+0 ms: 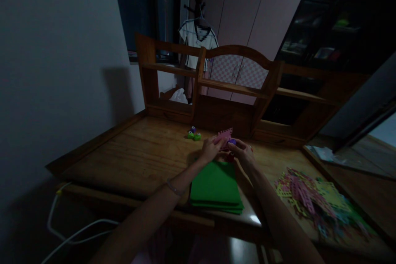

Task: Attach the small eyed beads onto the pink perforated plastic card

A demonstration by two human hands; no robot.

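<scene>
Pink plastic piece [224, 135] in left hand [210, 149], purple block [232, 142] in right hand [245, 153], near back edge of bench [148, 154]; work apparently unfinished, amount done unclear, with loose plastic strips [305, 196] piled at front right corner.

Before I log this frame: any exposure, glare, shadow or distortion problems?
Head view: dim overall, detail lost in the dark cabinet; head view: bright glare on the wooden desk, beside the green stack; head view: soft shadow on the wall; head view: desk hutch splays outward, likely wide-angle distortion; head view: pink piece in the left hand lacks fine detail.
</scene>
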